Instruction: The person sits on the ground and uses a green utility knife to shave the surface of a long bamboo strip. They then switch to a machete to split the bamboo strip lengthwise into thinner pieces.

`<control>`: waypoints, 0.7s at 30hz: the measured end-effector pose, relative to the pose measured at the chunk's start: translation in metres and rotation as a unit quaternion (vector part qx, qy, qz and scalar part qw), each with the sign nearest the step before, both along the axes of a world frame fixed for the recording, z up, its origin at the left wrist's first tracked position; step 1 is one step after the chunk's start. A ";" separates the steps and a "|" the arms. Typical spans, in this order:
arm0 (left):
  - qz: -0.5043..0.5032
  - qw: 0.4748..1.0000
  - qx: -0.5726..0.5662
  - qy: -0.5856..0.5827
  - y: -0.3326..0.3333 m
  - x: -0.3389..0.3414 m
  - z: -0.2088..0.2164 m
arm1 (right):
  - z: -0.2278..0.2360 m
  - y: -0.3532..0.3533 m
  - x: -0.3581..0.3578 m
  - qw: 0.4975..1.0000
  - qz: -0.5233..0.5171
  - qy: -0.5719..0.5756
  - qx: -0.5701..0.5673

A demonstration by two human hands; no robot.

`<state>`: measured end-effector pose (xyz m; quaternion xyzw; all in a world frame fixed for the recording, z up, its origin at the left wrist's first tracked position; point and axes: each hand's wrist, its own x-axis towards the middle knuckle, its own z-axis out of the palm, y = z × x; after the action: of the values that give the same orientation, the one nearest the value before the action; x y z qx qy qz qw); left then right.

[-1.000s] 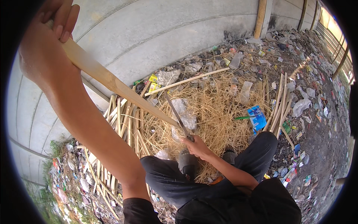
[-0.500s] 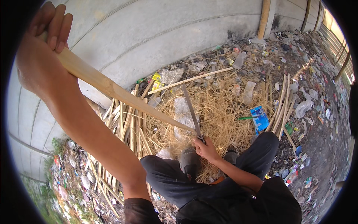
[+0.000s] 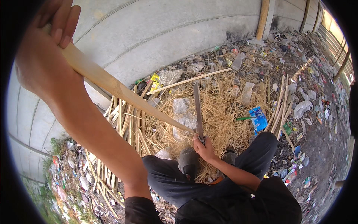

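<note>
My left hand (image 3: 43, 48) is raised at the upper left, gripping the top end of a long pale bamboo slat (image 3: 123, 93) that slants down to the right. Its lower tip meets my right hand (image 3: 203, 147) near the middle of the picture. That hand grips the handle of a long dark blade (image 3: 197, 108), which points up and away, standing nearly upright against the slat's lower end. Below both lie my knees in dark trousers (image 3: 257, 149) and a heap of straw-coloured bamboo shavings (image 3: 223, 108).
A grey concrete wall (image 3: 160, 33) runs behind. Split bamboo strips (image 3: 123, 123) lean against its foot at left; more strips (image 3: 281, 104) lie at right. A blue packet (image 3: 258, 118) and scattered litter cover the ground. A wooden post (image 3: 263, 16) stands by the wall.
The blade has swung from leaning left to nearly upright, and my right hand has shifted slightly right. My left hand and the slat have stayed raised, drifting a little to the left.
</note>
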<state>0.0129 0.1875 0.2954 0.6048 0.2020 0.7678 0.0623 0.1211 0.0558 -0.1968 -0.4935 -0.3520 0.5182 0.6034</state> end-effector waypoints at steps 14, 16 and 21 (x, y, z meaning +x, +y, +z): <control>0.006 0.999 0.009 0.037 0.016 -0.007 -0.004 | -0.005 -0.009 -0.003 0.986 0.087 -0.013 -0.143; 0.030 0.999 0.006 0.009 0.005 0.000 -0.012 | -0.017 -0.017 -0.007 0.971 0.090 -0.076 -0.209; -0.009 0.997 -0.011 0.082 0.010 -0.014 -0.014 | 0.022 -0.003 -0.010 0.988 0.037 0.064 -0.137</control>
<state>-0.0014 0.1979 0.2818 0.6664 0.2092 0.7132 0.0586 0.1115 0.0525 -0.1749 -0.5243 -0.2565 0.6141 0.5312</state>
